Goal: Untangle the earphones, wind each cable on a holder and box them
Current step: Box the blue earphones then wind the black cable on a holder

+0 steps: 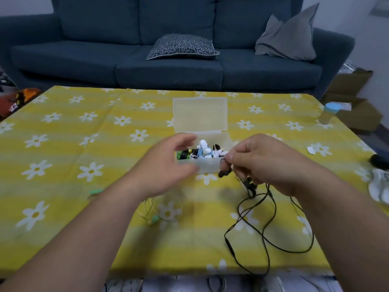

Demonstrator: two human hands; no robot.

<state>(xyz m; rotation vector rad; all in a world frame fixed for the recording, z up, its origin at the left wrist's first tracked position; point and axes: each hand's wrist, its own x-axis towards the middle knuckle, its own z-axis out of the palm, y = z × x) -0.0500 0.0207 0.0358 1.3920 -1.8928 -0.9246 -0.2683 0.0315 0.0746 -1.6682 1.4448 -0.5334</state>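
A translucent plastic box (208, 167) stands open in the middle of the table, its lid (200, 113) tipped back. Inside lie several wound earphones in black, green, blue and white. My right hand (265, 163) pinches the black earphones (248, 186) by the bud end, just right of the box; their cable (267, 230) trails in loose loops down to the near table edge. My left hand (162, 167) hovers blurred in front of the box's left part, fingers spread, holding nothing. A pale green earphone set (155, 218) lies on the cloth under my left wrist.
A yellow cloth with white daisies (73, 165) covers the table. At the far right stand a blue-capped bottle (328, 113), a dark object (380, 161) and a white item (379, 186). A blue sofa (168, 66) with cushions is behind, cardboard boxes (353, 98) to its right.
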